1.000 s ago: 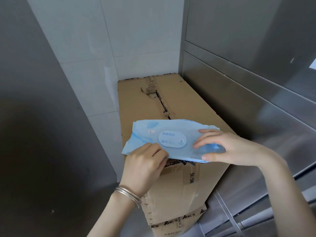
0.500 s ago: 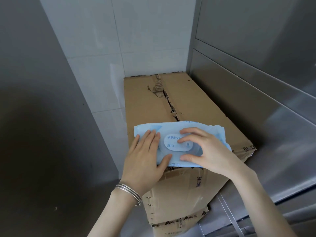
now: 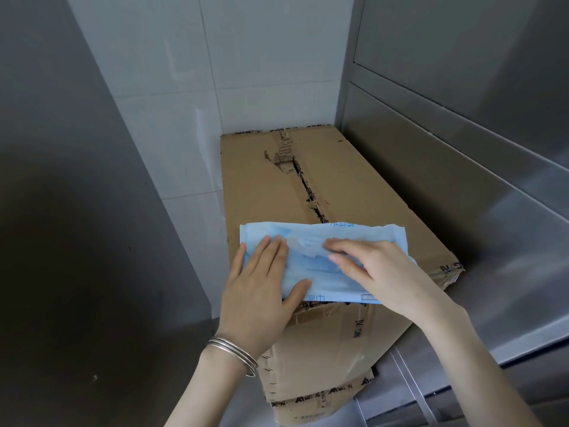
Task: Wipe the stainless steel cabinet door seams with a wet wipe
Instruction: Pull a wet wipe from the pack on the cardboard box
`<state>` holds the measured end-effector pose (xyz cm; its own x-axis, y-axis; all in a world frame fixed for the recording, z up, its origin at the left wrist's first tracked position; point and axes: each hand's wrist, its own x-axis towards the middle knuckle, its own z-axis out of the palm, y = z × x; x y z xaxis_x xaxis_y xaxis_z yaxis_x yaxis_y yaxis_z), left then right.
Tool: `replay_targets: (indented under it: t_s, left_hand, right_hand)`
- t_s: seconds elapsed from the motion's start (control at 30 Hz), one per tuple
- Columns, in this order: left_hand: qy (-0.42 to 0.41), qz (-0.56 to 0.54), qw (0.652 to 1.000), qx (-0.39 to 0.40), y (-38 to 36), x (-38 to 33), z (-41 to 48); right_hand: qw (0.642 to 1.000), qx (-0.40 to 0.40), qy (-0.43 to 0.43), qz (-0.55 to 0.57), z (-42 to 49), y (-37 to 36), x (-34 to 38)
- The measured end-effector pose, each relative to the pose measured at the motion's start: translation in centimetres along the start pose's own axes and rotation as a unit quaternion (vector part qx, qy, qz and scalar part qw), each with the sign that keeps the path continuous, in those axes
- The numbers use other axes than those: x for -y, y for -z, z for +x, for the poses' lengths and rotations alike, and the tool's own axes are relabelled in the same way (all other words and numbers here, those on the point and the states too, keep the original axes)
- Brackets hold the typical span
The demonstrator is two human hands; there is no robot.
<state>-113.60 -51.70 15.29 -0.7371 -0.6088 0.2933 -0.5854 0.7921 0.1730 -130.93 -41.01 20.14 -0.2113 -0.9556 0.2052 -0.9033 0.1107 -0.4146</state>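
So, in the head view, the wet-wipe pack [image 3: 338,234] lies on the near end of the cardboard box [image 3: 338,180]. The left hand [image 3: 261,291] presses it flat with straight fingers. The right hand [image 3: 378,272] lies over its middle flap; whether it pinches, I cannot tell. No wipe is out, so the cabinet seams [image 3: 446,110] right of the box remain unwiped.

A white tiled wall [image 3: 252,72] fills the back, with a pale sheen on its tiles. A dull grey metal panel [image 3: 61,211] stands at the left. A cardboard box [image 3: 354,186] sits against the wall.
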Motion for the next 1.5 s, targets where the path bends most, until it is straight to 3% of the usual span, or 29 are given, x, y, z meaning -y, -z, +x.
replay_targets:
  t_s: [0.23, 0.4, 0.47, 0.67, 0.83, 1.0, 1.13, 1.33, 1.5]
  left_hand:
    - [-0.002, -0.002, 1.0, 0.017, 0.2, 0.1, 0.0]
    - [-0.009, -0.018, 0.999, 0.029, 0.5, 0.4, 0.1]
    - [-0.011, -0.041, 0.998, 0.035, 0.8, 0.3, 0.3]
    - [-0.034, -0.067, 0.996, 0.038, 0.9, 0.9, 0.8]
    - [-0.045, -0.06, 0.997, 0.023, 0.6, 1.0, 0.8]
    - [-0.049, -0.069, 0.996, 0.003, 0.7, 1.0, 0.8]
    - [-0.054, -0.077, 0.996, -0.006, 0.7, 1.0, 0.9]
    - [-0.018, -0.085, 0.995, 0.056, 1.8, 0.4, 1.7]
    - [-0.014, -0.079, 0.994, 0.074, 1.9, -0.6, 2.6]
  right_hand:
    - [0.98, -0.139, -0.037, 0.136, 2.5, 0.2, -0.6]
    - [0.962, -0.261, -0.012, 0.073, 3.5, 0.5, -1.3]
    - [0.96, -0.274, -0.018, 0.055, 3.7, 0.7, -1.8]
    - [0.988, -0.132, -0.018, 0.073, 3.1, 0.2, -4.1]
    - [0.995, -0.059, -0.014, 0.083, 2.0, 0.9, -4.2]
    - [0.995, 0.013, -0.062, 0.079, 1.7, 1.3, -3.1]
    - [0.993, 0.043, -0.091, 0.06, 1.7, 1.5, -2.2]
    - [0.985, 0.068, -0.108, 0.117, 1.7, 1.2, -1.9]
    - [0.988, 0.018, -0.141, 0.064, 2.4, 0.2, -1.2]
